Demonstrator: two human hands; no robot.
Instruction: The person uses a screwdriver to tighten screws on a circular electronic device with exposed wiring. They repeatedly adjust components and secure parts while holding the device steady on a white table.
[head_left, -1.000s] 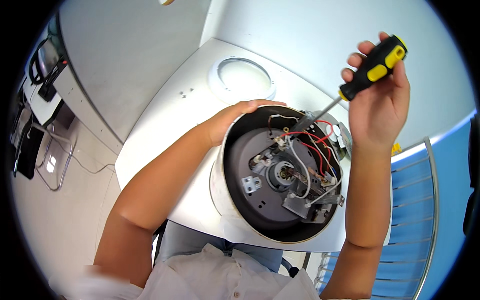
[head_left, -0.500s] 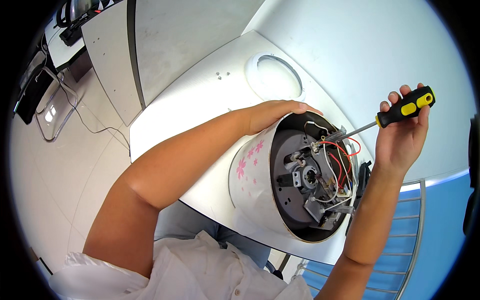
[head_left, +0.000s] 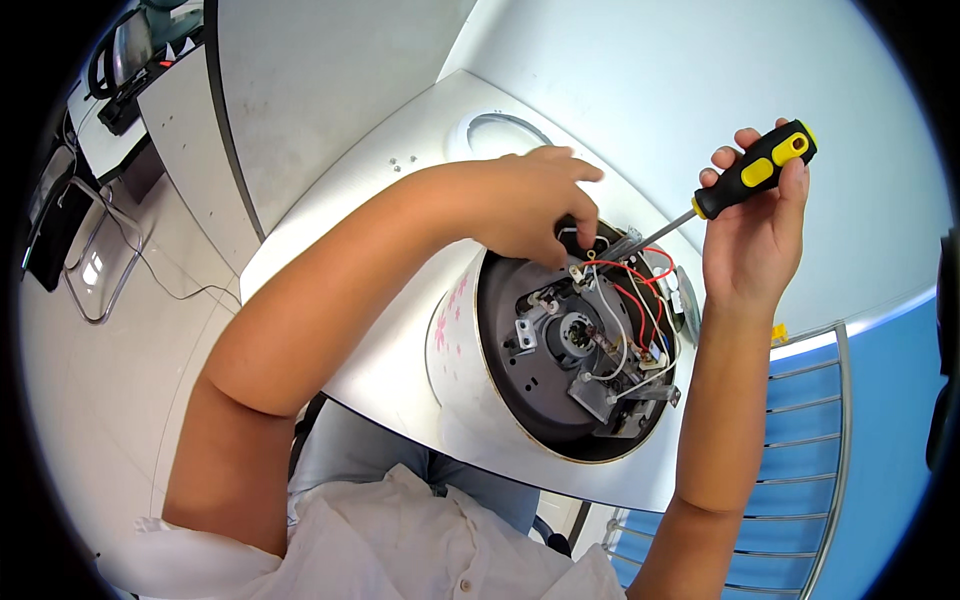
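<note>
My left hand (head_left: 530, 205) reaches over the far rim of a round white appliance housing (head_left: 455, 360) with pink flowers, its curved fingers apart near the wires, with nothing visible in them; whether the fingertips touch parts is unclear. My right hand (head_left: 750, 235) grips a black-and-yellow screwdriver (head_left: 757, 172) by the handle. Its shaft slants down to the metal parts at the housing's upper edge; the tip is hard to make out. The housing lies open, showing a dark inner plate (head_left: 530, 400), red wires (head_left: 633, 292), white wires and metal brackets.
A white table (head_left: 350, 250) holds the housing, a white ring (head_left: 500, 126) at the back and several small metal bits (head_left: 400, 164). Partitions (head_left: 310, 90) border it. A chair (head_left: 55, 240) and desk with equipment stand left, a metal rail (head_left: 840, 420) right.
My left hand has lifted from gripping the housing's left rim and moved over its top with fingers curled. The screwdriver dipped rightward, then rose back. The view has shifted, also moving the housing in frame.
</note>
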